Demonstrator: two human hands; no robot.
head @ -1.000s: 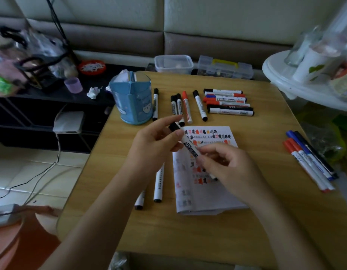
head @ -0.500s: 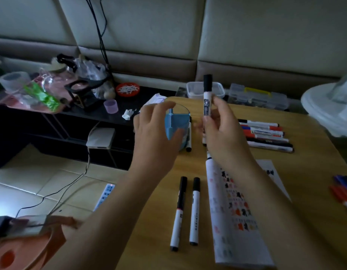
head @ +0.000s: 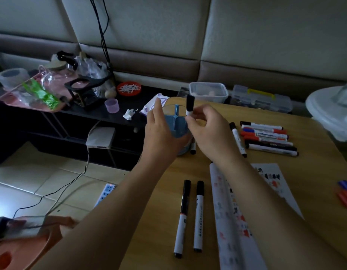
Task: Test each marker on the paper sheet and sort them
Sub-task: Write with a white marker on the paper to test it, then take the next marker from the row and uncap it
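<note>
Sorting looks to be the step in hand. Your right hand (head: 209, 131) pinches a white marker with a black cap (head: 189, 106) between thumb and fingertips. The marker stands upright, cap uppermost, with its lower end hidden behind your fingers, just above the round blue plastic pen holder (head: 176, 118). Held vertical like that, it can drop straight into a compartment without catching the cross-shaped divider.

Your left hand (head: 161, 131) wraps round the near side of the holder with the thumb raised at its rim. You are most likely steadying it, since it stands at the far left corner of the wooden table (head: 314, 172), where a knock could send it over the edge. I cannot tell which compartment the marker hangs over, nor whether the holder has anything in it, because your hands cover much of it.

The white paper sheet (head: 233, 215), covered in test scribbles, lies toward the near edge, partly under your right forearm. Two black-capped white markers (head: 198, 215) lie side by side just left of the sheet, caps pointing away from you, perhaps one sorted group. A row of red, blue and black markers (head: 266, 140) lies toward the far right, and a few red and blue ones (head: 345, 197) sit at the right edge.

Beyond the far edge, a clear plastic tub (head: 217, 97) holds something pale that is too dim to name. Beside it is a clear organiser box with a yellow handle (head: 262, 99), and its contents are too small to make out.
</note>
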